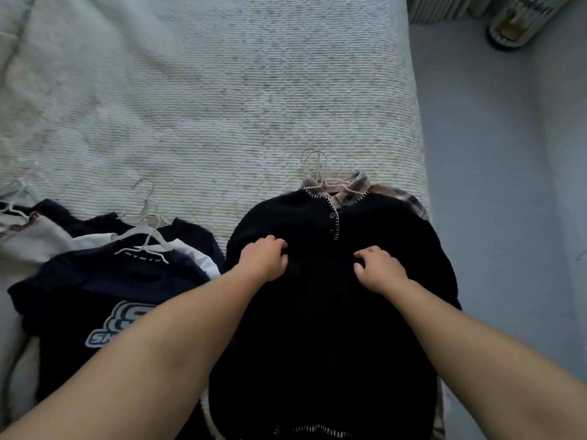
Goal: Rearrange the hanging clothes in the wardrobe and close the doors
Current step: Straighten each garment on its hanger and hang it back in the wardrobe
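Both arms are reaching forward over the black cardigan (317,312); left hand (265,258) and right hand (379,268) are gripping its fabric with curled fingers (362,254).

One head-worn wide-angle view only; looks steeply down and forward from close above a bed (222,90); forearms enter from the near edge; floor (508,185) at right.

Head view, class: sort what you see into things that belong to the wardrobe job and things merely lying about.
Job:
black knitted cardigan with white stitching, gripped by left hand and right hand
plaid collared shirt underneath
navy logo sweatshirt
white wire hangers

Lying about:
pale woven bedspread
blue-grey floor
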